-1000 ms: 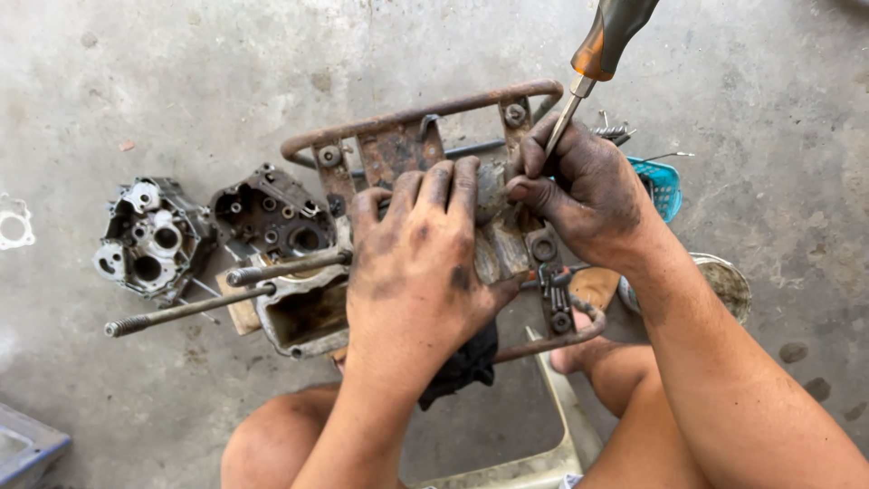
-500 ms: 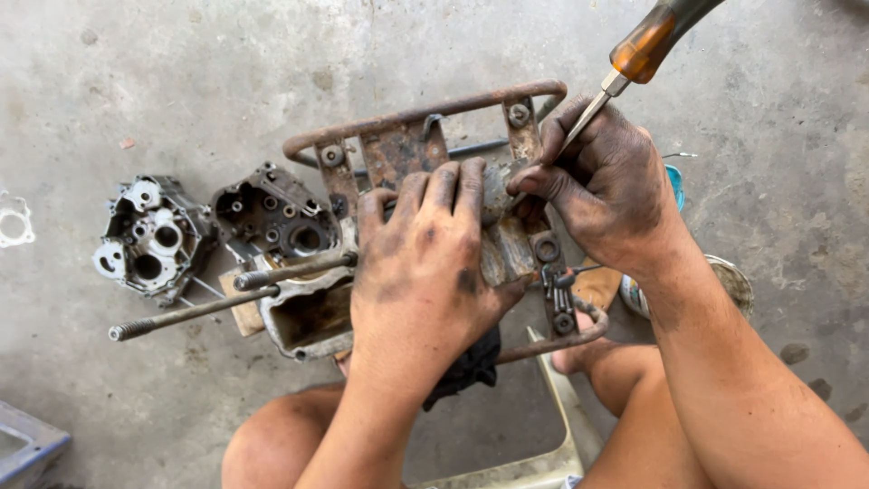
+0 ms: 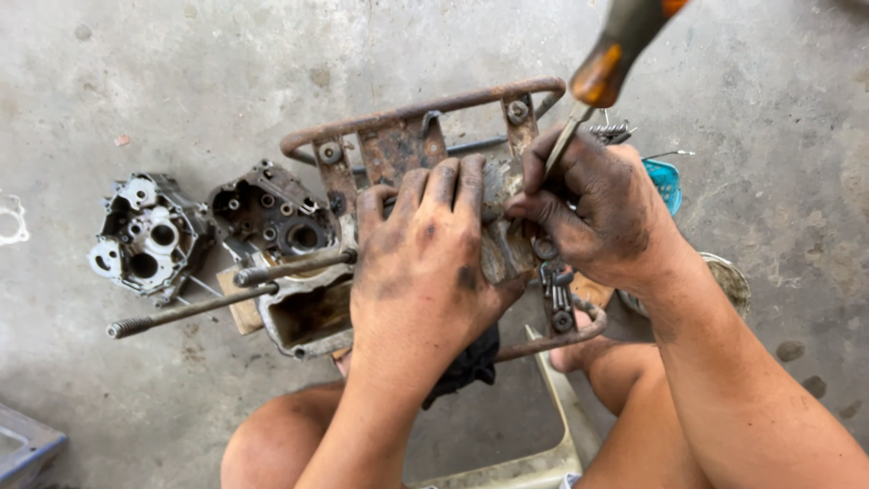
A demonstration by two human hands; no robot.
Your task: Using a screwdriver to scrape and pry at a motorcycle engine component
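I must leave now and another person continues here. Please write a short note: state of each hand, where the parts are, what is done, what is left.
Left hand: flat on the rusty metal rack, pressing it down.
Right hand: grip closed on a screwdriver, tip at the grey part under the fingers.
Two engine case halves and a long threaded rod lie at the left on the concrete.
Done: cases are apart.
Left: work at the screwdriver tip; its progress is hidden.

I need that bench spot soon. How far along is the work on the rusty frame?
Done: two engine case halves lie split open on the floor. In hand: left hand presses the rusty frame; right hand works a screwdriver into it. Left: bolts remain in the frame.
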